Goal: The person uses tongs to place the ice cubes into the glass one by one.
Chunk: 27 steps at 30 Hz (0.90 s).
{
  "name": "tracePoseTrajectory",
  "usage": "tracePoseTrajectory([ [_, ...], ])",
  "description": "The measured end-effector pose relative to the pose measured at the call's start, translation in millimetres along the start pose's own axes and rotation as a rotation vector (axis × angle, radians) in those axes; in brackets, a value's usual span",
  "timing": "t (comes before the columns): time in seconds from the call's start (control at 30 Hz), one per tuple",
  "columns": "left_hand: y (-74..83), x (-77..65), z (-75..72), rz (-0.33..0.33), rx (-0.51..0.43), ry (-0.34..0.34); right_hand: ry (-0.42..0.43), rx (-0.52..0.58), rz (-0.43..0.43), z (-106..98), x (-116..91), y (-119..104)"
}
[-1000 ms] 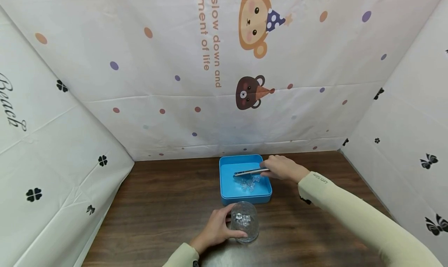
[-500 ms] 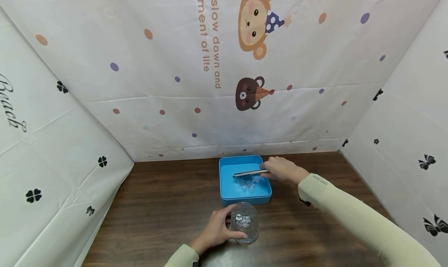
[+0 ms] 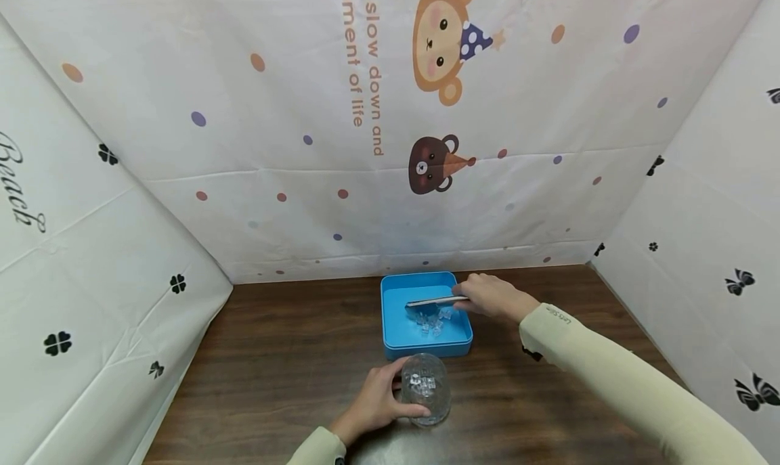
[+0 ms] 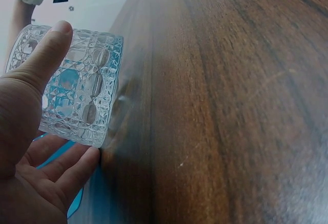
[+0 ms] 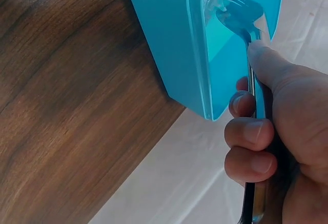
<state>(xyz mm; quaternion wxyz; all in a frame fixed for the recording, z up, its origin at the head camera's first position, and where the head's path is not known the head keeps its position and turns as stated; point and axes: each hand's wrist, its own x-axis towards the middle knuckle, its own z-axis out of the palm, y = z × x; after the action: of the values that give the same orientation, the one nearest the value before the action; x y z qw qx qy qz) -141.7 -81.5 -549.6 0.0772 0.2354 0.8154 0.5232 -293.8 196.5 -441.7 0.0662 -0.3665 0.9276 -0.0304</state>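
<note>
My left hand (image 3: 378,399) holds a clear, patterned glass (image 3: 434,377) upright on the table, its thumb and fingers around the sides. Several clear cubes (image 3: 426,382) show inside the glass. Behind it stands a square blue box (image 3: 402,290) with more clear ice-like cubes (image 3: 434,325) on its floor. Over the box's right wall reaches my right hand (image 3: 492,296), gripping metal tongs (image 3: 432,302). In the right wrist view the tongs' fork-shaped end (image 5: 241,16) is down in the box beside the cubes, thumb and fingers wrapped around the handle.
The dark wooden table (image 3: 292,357) carries the box and the glass. White printed cloth (image 3: 305,208) hangs behind, close to the box's rear side, and more cloth stands at the left (image 3: 110,302) and right.
The head view has tilted very slightly. Both hands stay almost where they were, with the tongs in the box and the glass held in place.
</note>
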Motion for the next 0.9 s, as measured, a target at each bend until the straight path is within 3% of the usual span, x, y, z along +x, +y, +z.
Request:
tracePoseTrajectory([
  [0.4, -1.8, -0.9, -0.8, -0.005, 0.017, 0.008, 0.067, 0.088, -0.038, -8, -3, 4],
  [0.9, -1.2, -0.1, -1.1, -0.034, 0.002, -0.003, 0.165, 0.179, 0.038, -28, -18, 3],
])
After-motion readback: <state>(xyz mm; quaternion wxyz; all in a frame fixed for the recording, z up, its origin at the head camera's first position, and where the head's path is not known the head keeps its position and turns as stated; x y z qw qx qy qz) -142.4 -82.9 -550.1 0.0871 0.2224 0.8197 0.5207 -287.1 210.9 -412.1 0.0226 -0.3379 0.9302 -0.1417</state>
